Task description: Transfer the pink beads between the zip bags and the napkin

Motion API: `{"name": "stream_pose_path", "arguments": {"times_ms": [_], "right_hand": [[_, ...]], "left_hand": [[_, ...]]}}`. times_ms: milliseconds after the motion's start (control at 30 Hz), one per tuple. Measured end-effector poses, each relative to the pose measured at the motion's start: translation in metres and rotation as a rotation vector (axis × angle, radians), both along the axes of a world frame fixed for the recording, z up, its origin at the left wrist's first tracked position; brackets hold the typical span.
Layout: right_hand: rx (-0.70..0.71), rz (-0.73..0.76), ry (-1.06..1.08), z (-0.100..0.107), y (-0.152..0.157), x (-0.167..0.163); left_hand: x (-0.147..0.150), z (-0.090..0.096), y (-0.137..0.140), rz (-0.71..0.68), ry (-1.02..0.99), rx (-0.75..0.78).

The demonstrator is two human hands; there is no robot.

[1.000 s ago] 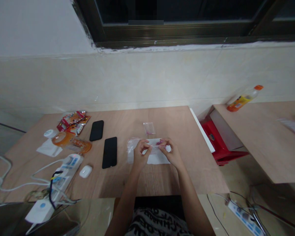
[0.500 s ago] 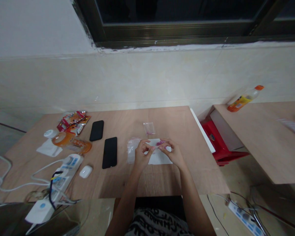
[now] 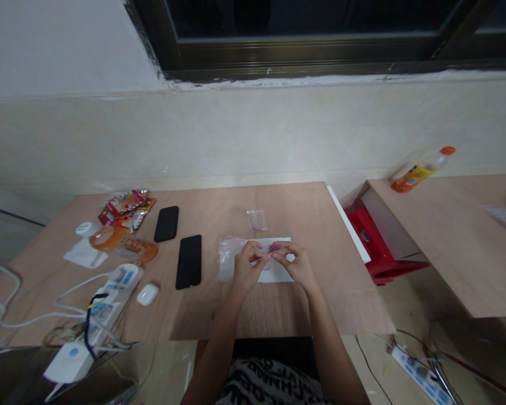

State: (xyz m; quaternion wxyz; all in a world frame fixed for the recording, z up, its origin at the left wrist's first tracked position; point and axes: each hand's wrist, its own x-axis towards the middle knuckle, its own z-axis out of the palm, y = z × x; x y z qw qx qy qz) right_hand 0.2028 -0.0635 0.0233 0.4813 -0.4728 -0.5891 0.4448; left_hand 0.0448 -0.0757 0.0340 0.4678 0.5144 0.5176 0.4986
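Observation:
My left hand (image 3: pixel 248 265) and my right hand (image 3: pixel 296 264) meet over a white sheet of paper (image 3: pixel 277 274). Both pinch at a small, pale, see-through item between their fingertips. It looks like a small clear plastic bag, though the fingers hide most of it. A little heap of pink-red beads or grains (image 3: pixel 274 247) lies on the paper, just beyond the fingertips. Left of the paper, partly behind my left hand, are more clear plastic bags (image 3: pixel 227 259). Farther back on the table lies a small clear bag with a few pink-red pieces (image 3: pixel 257 220) in it.
Two black phones (image 3: pixel 188 262) (image 3: pixel 166 224) lie to the left. Beyond them are an orange bottle (image 3: pixel 124 244), snack packets (image 3: pixel 129 209), a white earphone case (image 3: pixel 147 294) and a corded power strip (image 3: pixel 109 304). A red stool (image 3: pixel 369 242) stands right of the table (image 3: pixel 341 304).
My fingertips have come closer together, and my left hand has shifted slightly right. More of the paper's far edge and the pink-red heap shows.

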Motion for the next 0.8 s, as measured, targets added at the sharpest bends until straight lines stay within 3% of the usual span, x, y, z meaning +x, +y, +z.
{"name": "stream_pose_path", "arguments": {"times_ms": [233, 433, 600, 800], "right_hand": [[-0.009, -0.090, 0.036, -0.001, 0.004, 0.009], [-0.022, 0.013, 0.021, -0.008, 0.004, 0.007], [-0.064, 0.135, -0.011, -0.024, 0.004, -0.005], [-0.143, 0.079, 0.068, -0.046, 0.022, -0.012]], "left_hand": [[-0.009, 0.005, 0.000, -0.024, 0.113, 0.051], [-0.008, 0.011, 0.000, 0.087, 0.077, 0.080], [-0.010, -0.001, 0.004, 0.183, -0.044, 0.035], [-0.015, -0.018, 0.009, 0.199, -0.034, 0.011]]}}
